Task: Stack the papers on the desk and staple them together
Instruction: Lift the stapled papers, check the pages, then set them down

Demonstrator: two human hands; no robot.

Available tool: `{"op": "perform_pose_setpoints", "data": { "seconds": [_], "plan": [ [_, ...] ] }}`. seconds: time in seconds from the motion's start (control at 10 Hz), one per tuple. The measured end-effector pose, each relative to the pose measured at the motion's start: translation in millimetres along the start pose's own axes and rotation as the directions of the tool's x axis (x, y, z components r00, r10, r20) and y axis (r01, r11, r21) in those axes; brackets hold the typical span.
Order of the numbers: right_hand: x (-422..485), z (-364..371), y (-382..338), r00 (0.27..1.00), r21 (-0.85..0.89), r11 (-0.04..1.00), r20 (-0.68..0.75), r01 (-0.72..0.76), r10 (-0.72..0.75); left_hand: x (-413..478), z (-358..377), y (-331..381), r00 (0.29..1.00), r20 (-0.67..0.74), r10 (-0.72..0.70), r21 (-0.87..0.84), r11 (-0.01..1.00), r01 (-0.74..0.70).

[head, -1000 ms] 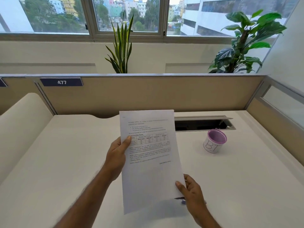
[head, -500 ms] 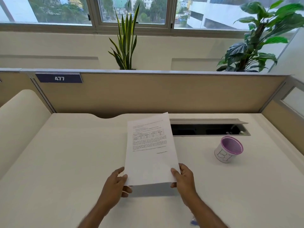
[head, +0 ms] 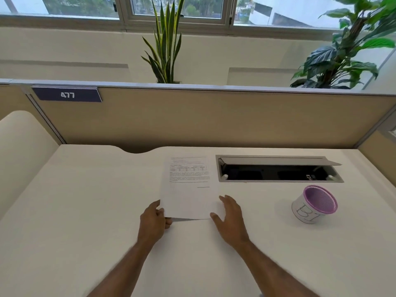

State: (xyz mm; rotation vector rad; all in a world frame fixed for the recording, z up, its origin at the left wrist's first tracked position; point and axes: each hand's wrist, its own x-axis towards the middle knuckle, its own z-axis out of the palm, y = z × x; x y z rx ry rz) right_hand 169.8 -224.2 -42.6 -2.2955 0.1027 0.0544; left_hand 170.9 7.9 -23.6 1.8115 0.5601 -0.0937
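The white printed papers (head: 188, 189) lie almost flat on the white desk (head: 85, 211), text and a small table at their far end. The near edge is still lifted a little, with a thin shadow under it. My left hand (head: 154, 221) pinches the near left corner. My right hand (head: 230, 217) rests with spread fingers at the near right corner, touching the sheet's edge. No stapler is in view.
A white cup with a purple inside, marked "B1" (head: 314, 204), stands to the right. An open cable hatch (head: 278, 170) is cut into the desk behind it. A beige partition (head: 214, 118) closes the back and right; plants stand beyond it.
The papers have gone from held upright in front of me down onto the desk, further away. My left hand slid from the sheet's side to its near corner; my right hand opened.
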Motion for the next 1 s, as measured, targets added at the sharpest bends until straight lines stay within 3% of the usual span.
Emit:
{"op": "perform_pose_setpoints", "data": {
  "seconds": [0.1,0.2,0.3,0.4,0.5,0.7,1.0],
  "plan": [
    [4.0,6.9,10.1,0.992,-0.192,0.977,0.095,0.095,-0.077,11.8,4.9,-0.4,1.000,-0.017,0.008,0.028,1.000,-0.007],
    [5.9,12.0,15.4,0.987,-0.248,0.957,0.100,0.151,-0.129,20.1,6.2,-2.3,1.000,-0.028,0.008,0.062,0.998,-0.007],
    [6.0,16.0,17.6,0.984,-0.270,0.947,0.068,0.176,-0.164,19.8,5.2,-4.2,0.994,-0.075,0.083,0.209,0.976,-0.066],
    [6.9,17.3,18.3,0.983,-0.292,0.939,0.054,0.185,-0.176,16.9,2.6,-11.6,0.953,-0.087,0.292,0.500,0.840,-0.211],
    [7.3,17.5,18.1,0.982,-0.304,0.934,0.059,0.188,-0.179,14.4,2.0,-22.5,0.907,0.017,0.421,0.669,0.669,-0.323],
    [7.8,14.8,13.7,0.986,-0.298,0.941,0.091,0.161,-0.139,15.0,1.4,-35.9,0.892,0.105,0.439,0.750,0.554,-0.361],
    [-1.8,-11.2,7.1,0.981,-0.259,0.958,0.179,0.127,-0.082,5.3,-14.3,-22.0,0.894,0.132,0.427,0.732,0.566,-0.378]
  ]
}}
